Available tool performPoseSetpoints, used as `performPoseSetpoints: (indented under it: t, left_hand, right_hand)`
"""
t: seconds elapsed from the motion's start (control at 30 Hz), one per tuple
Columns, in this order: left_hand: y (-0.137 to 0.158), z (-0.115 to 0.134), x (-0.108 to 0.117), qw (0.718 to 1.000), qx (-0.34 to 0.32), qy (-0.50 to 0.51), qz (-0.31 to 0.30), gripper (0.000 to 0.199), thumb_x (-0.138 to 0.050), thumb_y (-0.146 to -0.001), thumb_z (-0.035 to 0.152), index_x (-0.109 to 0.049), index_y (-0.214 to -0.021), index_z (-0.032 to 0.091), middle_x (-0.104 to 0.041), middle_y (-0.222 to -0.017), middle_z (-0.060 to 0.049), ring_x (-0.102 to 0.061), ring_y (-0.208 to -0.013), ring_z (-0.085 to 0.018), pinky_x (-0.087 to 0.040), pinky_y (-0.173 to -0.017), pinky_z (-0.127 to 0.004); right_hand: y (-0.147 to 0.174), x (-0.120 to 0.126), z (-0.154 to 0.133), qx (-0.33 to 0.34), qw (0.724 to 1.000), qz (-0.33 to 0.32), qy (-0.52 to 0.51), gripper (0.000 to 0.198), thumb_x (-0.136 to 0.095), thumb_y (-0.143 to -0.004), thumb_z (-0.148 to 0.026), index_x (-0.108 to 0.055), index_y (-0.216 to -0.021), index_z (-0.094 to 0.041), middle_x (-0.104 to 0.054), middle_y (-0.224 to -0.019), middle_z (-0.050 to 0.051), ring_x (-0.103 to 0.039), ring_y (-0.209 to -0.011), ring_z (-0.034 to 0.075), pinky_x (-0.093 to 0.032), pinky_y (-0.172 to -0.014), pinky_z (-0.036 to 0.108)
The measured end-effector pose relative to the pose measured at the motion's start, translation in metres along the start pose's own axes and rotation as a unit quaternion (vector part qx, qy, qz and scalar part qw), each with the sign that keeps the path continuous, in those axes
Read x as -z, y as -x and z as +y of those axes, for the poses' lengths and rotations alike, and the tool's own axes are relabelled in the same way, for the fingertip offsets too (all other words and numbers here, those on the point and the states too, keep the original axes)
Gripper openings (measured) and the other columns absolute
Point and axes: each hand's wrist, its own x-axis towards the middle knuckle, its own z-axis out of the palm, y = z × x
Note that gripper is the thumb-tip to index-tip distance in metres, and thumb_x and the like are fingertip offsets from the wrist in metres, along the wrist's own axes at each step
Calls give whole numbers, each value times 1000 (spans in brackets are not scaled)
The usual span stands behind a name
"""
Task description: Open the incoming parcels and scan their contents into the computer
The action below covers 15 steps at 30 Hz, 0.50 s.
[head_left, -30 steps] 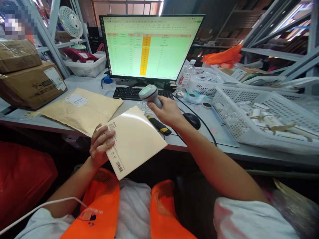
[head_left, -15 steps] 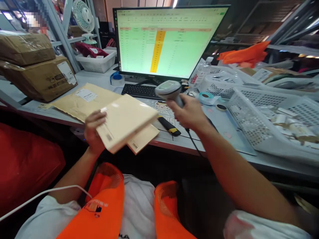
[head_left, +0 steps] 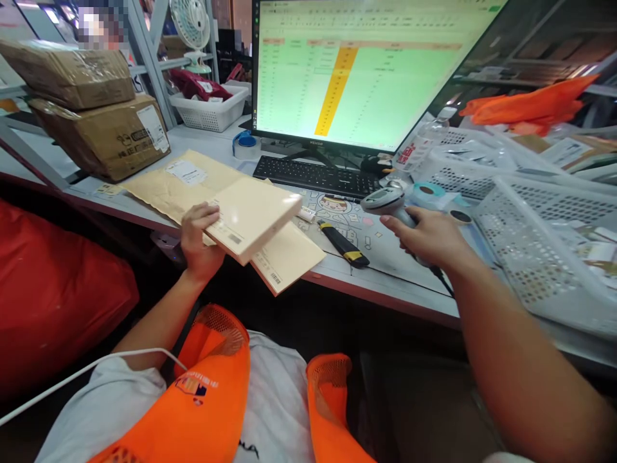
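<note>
Box (head_left: 260, 209), cream, upper of two: centre of the frame, tilted, in the left hand (head_left: 200, 241), whose fingers curl over its left end; thumb hidden. One second ago its broad printed face stood towards the camera; now it lies flatter, its thick side showing.

Lower box (head_left: 294, 254), cream: partly beneath the first, hidden from view in that earlier frame; near corner juts past the desk's front edge. Contact between the two: cannot tell.

Scanner (head_left: 385, 198), grey: right of centre, handle gripped by the closed fingers of the right hand (head_left: 434, 238); shifted from before the keyboard's middle to its right end.

Utility knife (head_left: 343, 244), black and yellow: between boxes and scanner, bare desk (head_left: 385, 263) showing on its right.

Padded envelope (head_left: 159, 183): wrinkled buff paper, left of the boxes.

Keyboard (head_left: 313, 175): black, below the monitor (head_left: 366, 71).

Basket (head_left: 535, 257): white perforated plastic, right edge, walling off that side.
</note>
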Motion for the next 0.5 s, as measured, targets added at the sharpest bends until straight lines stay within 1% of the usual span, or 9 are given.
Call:
performPoseSetpoints:
  t: [0.07, 0.13, 0.2, 0.23, 0.27, 0.33, 0.37, 0.4, 0.5]
  left_hand:
    - [10, 7, -5, 997, -46, 16, -55, 29, -70, -88, 20, -60, -114, 25, -70, -118, -6, -63, -123, -25, -51, -108, -50]
    - [18, 12, -8, 989, -59, 29, -136, 27, -66, -91, 18, -60, -116, 25, -71, -121, -7, -62, -126, -25, -51, -108, -50]
    - [23, 13, -7, 968, -58, 47, -238, 33, -70, -92, 30, -59, -123, 24, -68, -129, -10, -57, -132, -28, -49, -111, -51]
    - [24, 13, -6, 953, -61, 60, -289, 47, -76, -89, 40, -58, -129, 23, -66, -134, -12, -54, -136, -31, -47, -114, -53]
    - [23, 11, -3, 937, -69, 73, -334, 67, -81, -81, 52, -54, -135, 22, -62, -140, -15, -51, -140, -34, -44, -116, -56]
    - [20, 6, 2, 912, -84, 97, -389, 105, -84, -65, 69, -43, -149, 22, -53, -150, -19, -42, -146, -38, -38, -120, -59]
    - [17, 3, 5, 909, -85, 104, -395, 116, -83, -61, 73, -36, -154, 22, -49, -153, -21, -38, -149, -40, -36, -121, -61]
    - [15, 0, 9, 914, -79, 107, -383, 122, -82, -60, 75, -30, -157, 23, -44, -156, -22, -34, -151, -40, -34, -122, -61]
    - [13, -9, 19, 947, -53, 89, -304, 129, -81, -60, 76, -17, -160, 27, -31, -162, -23, -28, -154, -40, -31, -123, -63]
  right_hand:
    - [-8, -10, 13, 36, 998, 22, 41, 43, -58, -92, -63, -56, -98, -20, -67, -81, 18, -60, -71, 27, -39, -67, 38]
    - [-16, -22, 28, 57, 994, 38, 84, 51, -54, -93, -65, -59, -109, -16, -68, -98, 26, -60, -82, 31, -38, -71, 39]
    - [-22, -36, 42, 52, 990, 36, 124, 63, -46, -97, -64, -58, -127, -10, -66, -113, 33, -62, -93, 36, -38, -75, 41]
    - [-25, -44, 48, 40, 988, 36, 142, 67, -44, -98, -61, -54, -136, -7, -65, -118, 35, -62, -98, 38, -39, -77, 42]
    - [-27, -51, 53, 27, 987, 37, 157, 69, -43, -99, -58, -50, -142, -4, -64, -122, 35, -62, -102, 40, -40, -78, 43]
    - [-32, -63, 62, 11, 984, 41, 176, 69, -45, -99, -52, -47, -148, -3, -62, -131, 33, -62, -110, 41, -42, -84, 43]
    - [-35, -67, 68, 9, 983, 45, 177, 69, -47, -98, -50, -49, -148, -4, -62, -133, 30, -62, -113, 41, -43, -86, 43]
    - [-38, -69, 74, 6, 984, 51, 172, 68, -49, -96, -50, -51, -147, -5, -63, -133, 27, -62, -114, 40, -44, -89, 43]
    - [-49, -64, 103, 15, 987, 93, 131, 67, -53, -93, -52, -57, -144, -8, -72, -116, 19, -65, -108, 34, -47, -93, 41]
